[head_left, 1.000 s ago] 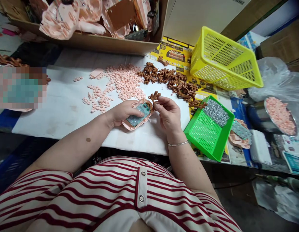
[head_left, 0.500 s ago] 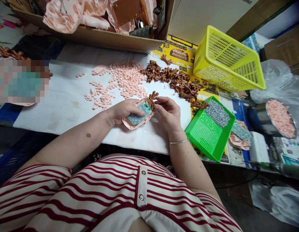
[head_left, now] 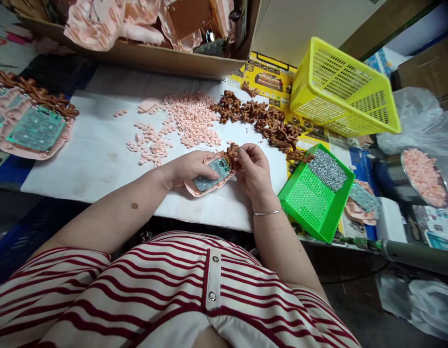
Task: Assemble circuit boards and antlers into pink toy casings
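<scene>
My left hand (head_left: 191,169) grips a pink plastic shell (head_left: 198,189) from its left side, with the thumb pressed on the green circuit board (head_left: 210,178) inside it. At the shell's upper right end, my right hand (head_left: 253,169) is closed on a brown antler-shaped piece (head_left: 232,151), its thumb and fingers pinching it. Thin wires show beside that piece, near the board's end. Just beyond my hands lie many small pink parts (head_left: 196,121) and a heap of brown antler-shaped pieces (head_left: 270,121).
At left, pink shells with circuit boards (head_left: 37,128) are piled up. A cardboard box (head_left: 166,60) of pink parts stands behind. To the right are a yellow basket (head_left: 354,113), a green basket (head_left: 303,203) with screws (head_left: 327,169), a metal pot (head_left: 394,176) of pink parts and a grey cylindrical tool (head_left: 412,253).
The brown antler piece has tilted right and down against the shell's end, and my right fingers have closed further over it. My left hand keeps its hold on the shell.
</scene>
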Demonstrator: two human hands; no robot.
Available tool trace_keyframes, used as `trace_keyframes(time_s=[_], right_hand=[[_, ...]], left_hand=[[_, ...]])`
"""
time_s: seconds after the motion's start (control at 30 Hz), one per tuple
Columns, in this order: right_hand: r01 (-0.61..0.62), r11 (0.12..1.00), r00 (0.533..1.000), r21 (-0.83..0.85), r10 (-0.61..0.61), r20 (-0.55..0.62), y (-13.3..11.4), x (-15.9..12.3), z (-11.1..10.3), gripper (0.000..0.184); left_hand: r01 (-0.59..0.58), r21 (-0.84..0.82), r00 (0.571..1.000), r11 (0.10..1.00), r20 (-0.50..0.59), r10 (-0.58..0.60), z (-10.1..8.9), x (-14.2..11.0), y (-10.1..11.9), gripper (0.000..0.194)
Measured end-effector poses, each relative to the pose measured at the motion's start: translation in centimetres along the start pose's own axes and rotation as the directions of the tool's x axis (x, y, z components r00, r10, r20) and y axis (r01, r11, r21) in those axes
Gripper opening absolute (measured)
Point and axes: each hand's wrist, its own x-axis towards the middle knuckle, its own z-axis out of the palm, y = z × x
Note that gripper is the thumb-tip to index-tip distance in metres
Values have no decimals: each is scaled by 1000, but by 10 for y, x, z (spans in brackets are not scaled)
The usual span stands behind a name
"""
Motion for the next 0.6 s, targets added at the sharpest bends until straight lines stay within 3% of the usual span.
trace_keyframes(time_s=[0.17, 0.3, 0.4, 0.5, 0.6], right_hand=[[-67, 998, 997, 3, 66, 50, -4, 0, -2, 55], [-21, 999, 995, -44, 25, 93, -4, -2, -3, 49], [46, 990, 997, -134, -38, 60, -1, -4, 0, 44], [93, 972, 996, -217, -94, 6, 2, -3, 3, 42], [-16, 991, 1000, -130, 14, -17, -3, 0, 2, 47]], left_hand=[[32, 49, 999, 998, 24, -33, 0, -1, 0, 34], [48, 69, 999, 996, -16, -47, 3, -2, -1, 38], [35, 115, 997, 993, -71, -27, 4, -2, -2, 36], [8, 133, 999, 991, -39, -3, 0, 0, -4, 33], [-19, 88, 1000, 996, 10, 18, -1, 2, -8, 34]])
